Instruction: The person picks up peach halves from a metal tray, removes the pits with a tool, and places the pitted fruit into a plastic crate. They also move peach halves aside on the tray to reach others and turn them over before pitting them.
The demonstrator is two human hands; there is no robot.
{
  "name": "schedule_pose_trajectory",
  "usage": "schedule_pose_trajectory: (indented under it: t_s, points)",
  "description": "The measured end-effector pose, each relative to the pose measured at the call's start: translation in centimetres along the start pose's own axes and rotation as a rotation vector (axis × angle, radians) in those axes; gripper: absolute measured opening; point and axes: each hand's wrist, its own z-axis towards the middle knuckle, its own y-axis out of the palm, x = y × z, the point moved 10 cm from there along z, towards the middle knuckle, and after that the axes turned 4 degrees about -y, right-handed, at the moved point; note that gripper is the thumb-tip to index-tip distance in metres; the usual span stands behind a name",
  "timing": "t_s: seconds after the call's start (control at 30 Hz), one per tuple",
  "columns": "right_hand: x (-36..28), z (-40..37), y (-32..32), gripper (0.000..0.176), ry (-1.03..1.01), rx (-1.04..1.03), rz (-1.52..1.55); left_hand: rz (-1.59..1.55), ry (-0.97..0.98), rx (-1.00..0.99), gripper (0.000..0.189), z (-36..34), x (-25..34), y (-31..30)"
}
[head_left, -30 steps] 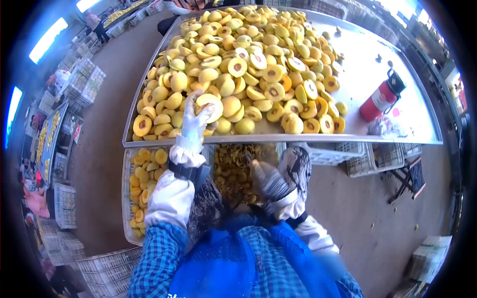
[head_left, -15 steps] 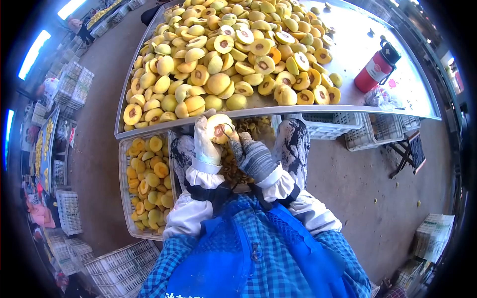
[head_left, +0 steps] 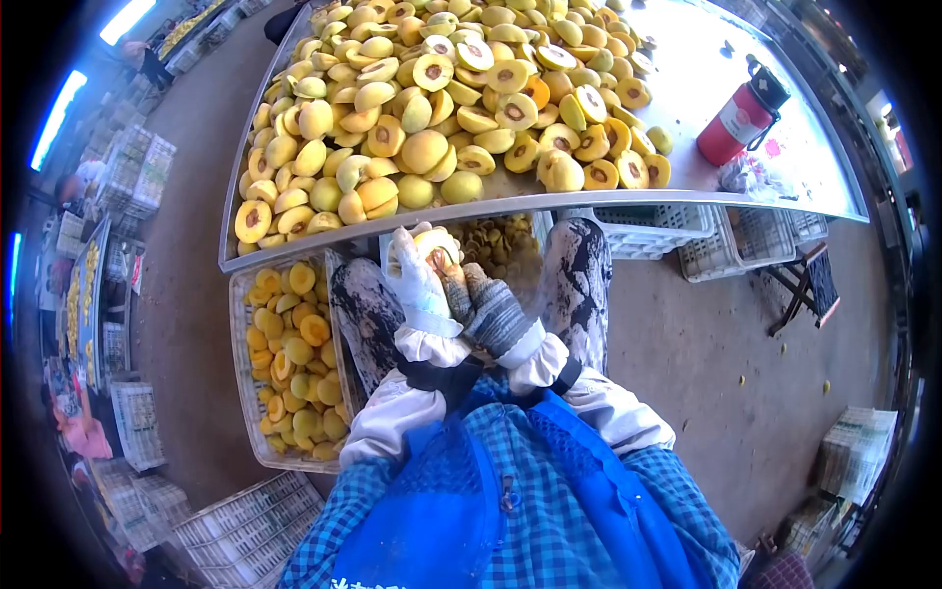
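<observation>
My left hand [head_left: 417, 285], in a whitish glove, is closed around a yellow peach half [head_left: 432, 240], cut face turned up and toward my right hand. My right hand [head_left: 498, 316], in a grey knit glove, is closed with its fingertips at the middle of that half, where the brown pit area shows. It grips a small curved pitting tool, mostly hidden now by the fingers. Both hands are just in front of the metal table's near edge, above my knees. A large heap of peach halves [head_left: 422, 108] covers much of the metal table [head_left: 687, 59].
A white crate [head_left: 242, 393] of peach halves stands left of my legs. Below my hands, a container holds brownish pieces [head_left: 500, 245]. On the table are a red bottle [head_left: 734, 128] and a crumpled plastic bag [head_left: 751, 180]. A folding stool [head_left: 810, 287] and crates [head_left: 648, 236] are at right.
The peach half has tilted in my left hand, whose fingers now cover more of it. My right fingertips have moved up against its centre, and the tool is less visible. The view has shifted slightly.
</observation>
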Motion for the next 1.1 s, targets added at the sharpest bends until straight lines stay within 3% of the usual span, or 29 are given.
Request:
schedule_pose_trajectory:
  t_s: [0.17,0.3,0.4,0.5,0.6,0.7,0.73,0.8,0.93,1.03,1.07,1.1]
  points:
    - [2.5,-0.4,1.6,0.032,0.027,-0.013,0.121,0.04,0.051,-0.023,0.038,-0.5,0.5,0.5]
    - [1.2,-0.5,1.0,0.03,-0.029,-0.005,0.018,0.106,0.068,0.03,0.034,-0.1,0.7,-0.2]
    - [1.4,-0.3,1.3,0.027,-0.052,0.008,0.095,0.168,0.043,-0.053,0.032,-0.3,1.3,0.8]
    - [0.9,0.2,0.4,0.026,-0.04,0.03,0.17,0.356,0.16,-0.081,0.041,0.2,1.9,1.0]
    - [-0.1,0.2,0.1,0.026,-0.062,0.024,0.328,0.187,0.087,-0.066,0.034,0.0,1.7,1.1]
    - [-2.0,0.1,-0.9,0.026,-0.283,0.081,0.227,0.165,-0.004,-0.131,0.035,-0.7,1.3,1.6]
    - [-3.3,-0.6,-1.9,0.026,-0.403,0.175,0.068,0.154,-0.011,-0.16,0.037,-0.8,1.1,1.6]
    - [-1.6,-0.1,-0.9,0.025,-0.185,-0.012,0.402,0.207,-0.022,-0.179,0.042,-1.0,1.0,1.6]
    - [-0.4,-0.2,-0.4,0.026,-0.011,-0.18,0.528,0.202,-0.06,-0.253,0.046,-1.0,0.3,1.4]
    - [-0.7,0.9,-0.2,0.038,-0.15,-0.334,0.555,0.284,-0.02,-0.354,0.049,-1.8,1.1,2.5]
    - [-1.3,-0.2,-0.7,0.04,0.316,-0.53,0.889,0.261,-0.077,-0.355,0.05,-2.2,1.0,2.6]
    - [-1.2,-1.4,0.8,0.043,0.449,-0.542,1.045,0.236,-0.13,-0.353,0.05,-2.5,1.0,2.8]
